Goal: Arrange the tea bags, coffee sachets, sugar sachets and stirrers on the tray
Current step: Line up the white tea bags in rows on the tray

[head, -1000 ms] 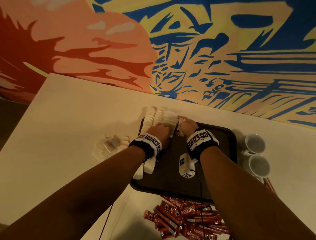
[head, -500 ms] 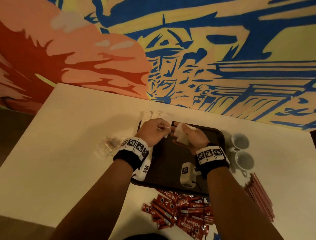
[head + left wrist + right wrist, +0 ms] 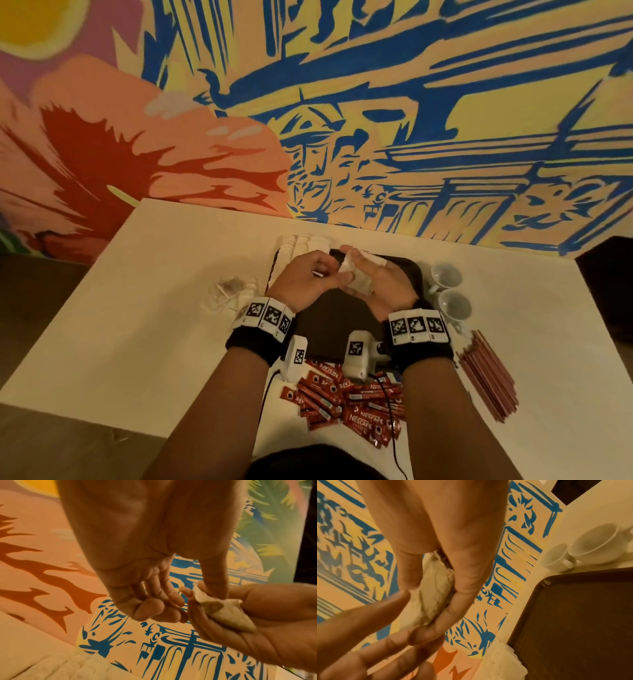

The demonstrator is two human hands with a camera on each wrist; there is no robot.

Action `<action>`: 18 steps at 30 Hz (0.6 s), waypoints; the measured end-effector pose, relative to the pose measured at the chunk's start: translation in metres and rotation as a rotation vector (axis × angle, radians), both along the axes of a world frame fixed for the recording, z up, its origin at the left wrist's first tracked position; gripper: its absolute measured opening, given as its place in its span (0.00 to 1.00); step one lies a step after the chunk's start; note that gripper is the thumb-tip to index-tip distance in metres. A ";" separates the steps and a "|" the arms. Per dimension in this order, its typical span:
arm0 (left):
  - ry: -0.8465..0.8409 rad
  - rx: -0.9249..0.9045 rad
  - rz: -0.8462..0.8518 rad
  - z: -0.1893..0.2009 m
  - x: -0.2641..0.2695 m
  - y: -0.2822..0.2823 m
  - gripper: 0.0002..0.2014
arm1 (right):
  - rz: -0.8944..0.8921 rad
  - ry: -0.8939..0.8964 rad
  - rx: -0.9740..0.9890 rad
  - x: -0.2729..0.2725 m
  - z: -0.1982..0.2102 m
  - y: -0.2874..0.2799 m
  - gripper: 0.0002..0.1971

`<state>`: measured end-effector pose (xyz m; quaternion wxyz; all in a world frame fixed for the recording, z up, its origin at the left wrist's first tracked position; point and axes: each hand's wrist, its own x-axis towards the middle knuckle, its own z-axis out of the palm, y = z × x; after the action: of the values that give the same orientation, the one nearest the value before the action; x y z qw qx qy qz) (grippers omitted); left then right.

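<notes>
right hand (image 3: 380, 287) over tray (image 3: 416, 274) | white table (image 3: 137, 308) | painted mural wall (image 3: 376, 120), blurred

— Any lettering you can read from my feed?

— Only "NESCAFE", in white on the red coffee sachets (image 3: 346, 394) piled on the table (image 3: 137, 308) in my head view. I read it on several of them, some upside down.

— The wristbands (image 3: 418, 325)?

— I see black-and-white square code patterns there, no letters or numbers. Same on the wrist cameras (image 3: 356, 349). My two wrist views give me no readable text.
</notes>
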<state>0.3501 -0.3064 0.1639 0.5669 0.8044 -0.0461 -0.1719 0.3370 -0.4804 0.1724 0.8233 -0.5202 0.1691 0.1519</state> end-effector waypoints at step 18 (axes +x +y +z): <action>-0.053 -0.068 0.098 0.047 -0.054 -0.028 0.22 | 0.098 -0.110 -0.121 -0.040 0.042 -0.030 0.16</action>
<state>0.2959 -0.3344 0.2111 0.6003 0.7901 -0.0277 -0.1207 0.2968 -0.5108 0.2148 0.7900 -0.5841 0.1071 0.1526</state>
